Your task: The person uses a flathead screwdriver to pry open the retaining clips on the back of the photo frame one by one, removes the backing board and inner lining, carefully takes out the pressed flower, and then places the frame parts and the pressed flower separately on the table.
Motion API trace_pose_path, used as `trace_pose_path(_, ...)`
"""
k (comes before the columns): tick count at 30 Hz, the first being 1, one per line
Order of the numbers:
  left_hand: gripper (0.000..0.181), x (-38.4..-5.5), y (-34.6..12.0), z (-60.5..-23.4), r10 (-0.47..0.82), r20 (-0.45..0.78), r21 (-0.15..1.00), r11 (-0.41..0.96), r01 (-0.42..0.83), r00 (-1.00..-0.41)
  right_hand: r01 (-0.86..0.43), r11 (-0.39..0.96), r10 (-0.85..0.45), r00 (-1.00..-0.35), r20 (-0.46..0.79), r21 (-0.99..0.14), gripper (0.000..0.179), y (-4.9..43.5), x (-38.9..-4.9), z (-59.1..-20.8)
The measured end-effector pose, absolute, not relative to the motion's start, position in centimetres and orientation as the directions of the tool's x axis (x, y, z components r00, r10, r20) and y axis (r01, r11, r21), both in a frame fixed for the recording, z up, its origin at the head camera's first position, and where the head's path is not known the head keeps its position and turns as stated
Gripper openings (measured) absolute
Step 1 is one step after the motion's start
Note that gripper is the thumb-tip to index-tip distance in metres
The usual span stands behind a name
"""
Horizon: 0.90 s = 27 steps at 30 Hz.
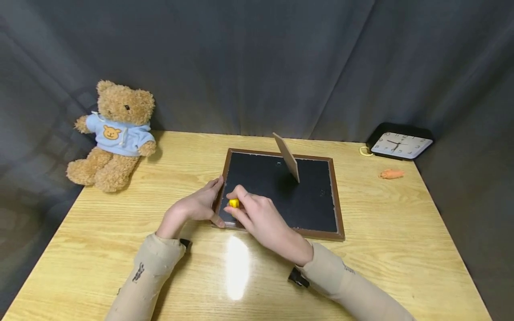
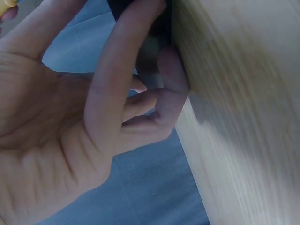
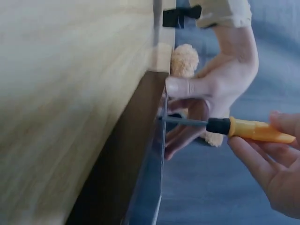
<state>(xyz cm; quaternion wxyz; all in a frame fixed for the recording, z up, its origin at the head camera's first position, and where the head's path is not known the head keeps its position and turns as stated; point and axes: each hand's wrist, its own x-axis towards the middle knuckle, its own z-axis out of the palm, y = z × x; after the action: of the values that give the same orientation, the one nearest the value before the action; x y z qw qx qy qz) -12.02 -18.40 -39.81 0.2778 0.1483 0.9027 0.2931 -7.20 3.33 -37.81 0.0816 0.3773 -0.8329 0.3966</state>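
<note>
A picture frame (image 1: 338,200) with a brown border and a black back lies face down on the table. Its brown stand leg (image 1: 290,160) sticks up from the back panel. At the near left corner my left hand (image 1: 196,203) grips the frame, thumb along the near edge and fingers at the left side. My right hand (image 1: 263,218) pinches the yellow handle of a screwdriver (image 3: 253,130) between thumb and fingers. In the right wrist view the screwdriver's metal shaft points at the back by the frame's edge, close to the left hand; its tip is hard to make out.
A teddy bear (image 1: 120,133) in a blue hoodie sits at the back left of the table. Toward the back right stand a black-cased clock (image 1: 401,143) and a small orange object (image 1: 391,174). Dark curtains (image 1: 241,67) hang behind the wooden table (image 1: 401,249).
</note>
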Motion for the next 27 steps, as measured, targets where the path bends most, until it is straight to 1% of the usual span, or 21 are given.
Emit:
trace_pose_path(3, 0.130, -12.0, -18.4, -39.7, 0.430, -0.417, 0.612, 0.784, 0.102, -0.801, -0.685, 0.422, -0.521, -0.720, 0.459, -0.595, 0.026, 3.8, -7.4, -37.4)
trace_pose_path(6, 0.131, -11.9, -18.4, -39.7, 0.433, -0.424, 0.614, 0.783, 0.100, -0.795, -0.715, 0.404, -0.474, -0.697, 0.538, -0.570, 0.029, 4.5, -7.3, -36.9)
trace_pose_path(9, 0.132, -11.8, -18.4, -39.7, 0.435, -0.424, 0.613, 0.784, 0.102, -0.795, -0.747, 0.342, -0.434, -0.664, 0.609, -0.570, 0.034, 5.6, -7.0, -36.3)
trace_pose_path(11, 0.132, -11.8, -18.4, -39.7, 0.438, -0.420, 0.614, 0.782, 0.106, -0.795, -0.743, 0.296, -0.409, -0.666, 0.624, -0.600, 0.038, 6.5, -6.7, -35.7)
trace_pose_path(12, 0.132, -11.8, -18.4, -39.6, 0.441, -0.416, 0.616, 0.780, 0.110, -0.795, -0.728, 0.271, -0.396, -0.680, 0.617, -0.629, 0.039, 7.1, -6.5, -35.4)
trace_pose_path(15, 0.132, -12.0, -18.3, -39.7, 0.453, -0.408, 0.629, 0.769, 0.116, -0.792, -0.625, 0.181, -0.356, -0.761, 0.542, -0.759, 0.038, 9.1, -5.8, -34.8)
trace_pose_path(18, 0.131, -12.1, -18.5, -39.7, 0.471, -0.396, 0.645, 0.753, 0.127, -0.788, -0.440, 0.091, -0.308, -0.865, 0.395, -0.893, 0.034, 11.2, -4.9, -34.6)
trace_pose_path(20, 0.126, -12.2, -18.9, -39.7, 0.481, -0.377, 0.663, 0.737, 0.131, -0.791, -0.315, 0.046, -0.287, -0.913, 0.289, -0.948, 0.033, 12.6, -4.4, -34.8)
trace_pose_path(23, 0.117, -12.4, -19.4, -39.6, 0.476, -0.352, 0.687, 0.717, 0.123, -0.806, -0.186, -0.002, -0.292, -0.940, 0.178, -0.983, 0.031, 14.8, -3.9, -35.6)
trace_pose_path(27, 0.112, -13.1, -19.8, -39.8, 0.457, -0.317, 0.716, 0.690, 0.106, -0.831, -0.084, -0.083, -0.331, -0.938, 0.107, -0.993, 0.027, 17.8, -3.3, -37.3)
